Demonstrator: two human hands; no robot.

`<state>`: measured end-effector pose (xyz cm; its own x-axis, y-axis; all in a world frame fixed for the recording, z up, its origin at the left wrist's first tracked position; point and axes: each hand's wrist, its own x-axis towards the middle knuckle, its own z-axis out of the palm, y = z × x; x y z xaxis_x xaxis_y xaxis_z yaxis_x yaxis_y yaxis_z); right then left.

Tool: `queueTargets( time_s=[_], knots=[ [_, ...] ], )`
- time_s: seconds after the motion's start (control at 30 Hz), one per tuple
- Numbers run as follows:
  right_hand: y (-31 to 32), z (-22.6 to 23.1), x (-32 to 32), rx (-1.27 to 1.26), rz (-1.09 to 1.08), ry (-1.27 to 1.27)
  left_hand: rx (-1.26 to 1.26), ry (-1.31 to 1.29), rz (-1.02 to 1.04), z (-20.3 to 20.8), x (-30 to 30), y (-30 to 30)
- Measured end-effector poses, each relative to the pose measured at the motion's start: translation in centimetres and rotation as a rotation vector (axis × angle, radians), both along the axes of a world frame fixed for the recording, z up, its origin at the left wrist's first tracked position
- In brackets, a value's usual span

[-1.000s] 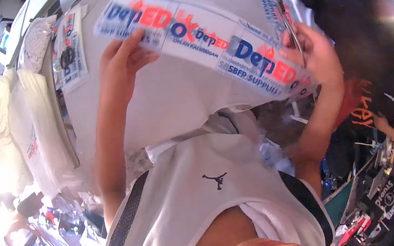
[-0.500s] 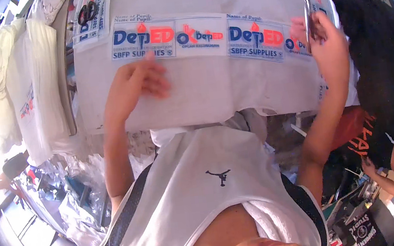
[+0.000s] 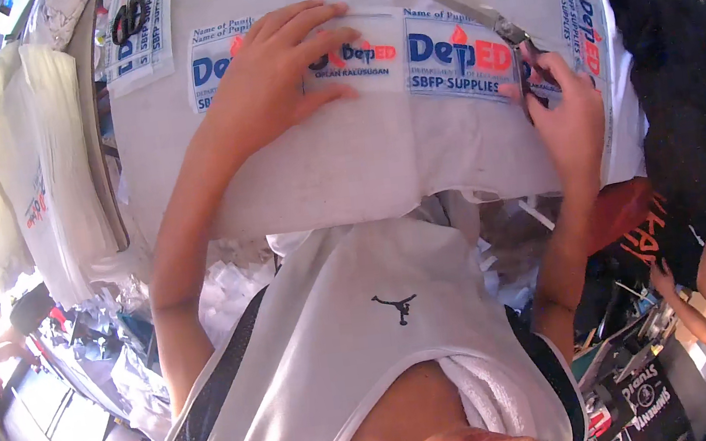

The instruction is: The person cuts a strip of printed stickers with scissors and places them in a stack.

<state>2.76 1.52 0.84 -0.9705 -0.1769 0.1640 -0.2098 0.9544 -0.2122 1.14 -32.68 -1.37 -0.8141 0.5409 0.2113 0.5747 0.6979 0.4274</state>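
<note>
A printed strip (image 3: 358, 79) with blue and red lettering lies across a pale grey covered table (image 3: 311, 164). My left hand (image 3: 281, 66) rests on it with fingers spread, covering part of the print. In my right hand (image 3: 566, 102) is a pair of scissors (image 3: 508, 29), gripped by the dark handles. Their blades point up and left over a second printed strip (image 3: 448, 63), beside the first. From this view I cannot tell whether the blades touch it.
Black handles (image 3: 127, 19) lie on printed sheets (image 3: 148, 56) at the far left. Pale sheets (image 3: 56, 169) hang on the left; black cloth (image 3: 679, 75) is heaped at right. Another person's arm (image 3: 702, 332) shows at lower right.
My left hand has come down onto the printed strip, fingers spreading. My right hand has moved slightly down and left, and the scissors have swung from upright to pointing up-left.
</note>
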Motion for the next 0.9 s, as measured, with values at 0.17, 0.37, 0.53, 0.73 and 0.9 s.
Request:
queueTargets(
  time_s=[0.17,0.37,0.53,0.73,0.9],
  knots=[
    [-0.3,0.2,0.1,-0.146,-0.085,-0.062,-0.02,0.011,-0.025,-0.1,-0.4,-0.3],
    [-0.1,-0.4,0.5,-0.306,-0.057,0.025,0.026,0.002,-0.065,-0.1,-1.3,-0.4],
    [-1.3,4.0,5.4,-0.854,-0.179,-0.451,0.033,0.004,-0.043,-0.3,-1.1,-0.7],
    [-2.4,3.6,13.1,-1.27,-0.104,-1.239,0.004,0.002,-0.075,-0.4,-1.4,-0.8],
    [-4.0,2.9,15.4,-1.354,-0.134,-1.358,0.038,0.0,-0.073,0.3,-1.2,0.1]
  ],
)
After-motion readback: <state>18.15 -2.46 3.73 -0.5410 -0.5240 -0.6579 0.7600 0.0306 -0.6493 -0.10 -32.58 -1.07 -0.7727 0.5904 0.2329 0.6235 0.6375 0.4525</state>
